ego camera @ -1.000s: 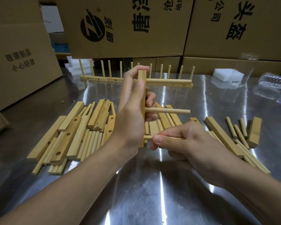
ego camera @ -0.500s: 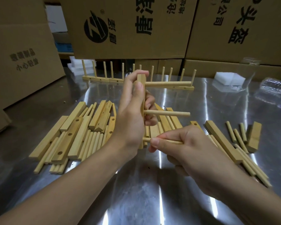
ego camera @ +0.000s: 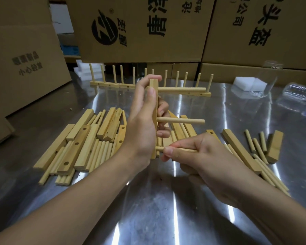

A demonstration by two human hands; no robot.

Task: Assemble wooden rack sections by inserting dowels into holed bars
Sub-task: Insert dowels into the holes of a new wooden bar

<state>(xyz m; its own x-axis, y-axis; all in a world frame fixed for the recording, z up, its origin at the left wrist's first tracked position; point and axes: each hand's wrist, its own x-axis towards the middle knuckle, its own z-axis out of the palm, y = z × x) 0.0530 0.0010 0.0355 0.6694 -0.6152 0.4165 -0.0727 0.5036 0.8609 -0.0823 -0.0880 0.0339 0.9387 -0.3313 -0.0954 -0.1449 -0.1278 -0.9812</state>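
Above the table's (ego camera: 166,218) middle, left hand (ego camera: 141,128) grips an upright holed bar (ego camera: 155,110); right hand (ego camera: 207,156) pinches its lowest dowel (ego camera: 180,149).

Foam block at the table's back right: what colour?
White. The foam block shows plainly in the head view, the only view here.

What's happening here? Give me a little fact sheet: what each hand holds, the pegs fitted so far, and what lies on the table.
left hand: grips holed bar upright
right hand: pinches third dowel, its tip at the bar's lower end
fitted: top dowel, middle dowel, both pointing right
back of table: finished rack sections standing in a row
metal table: loose bars and dowels
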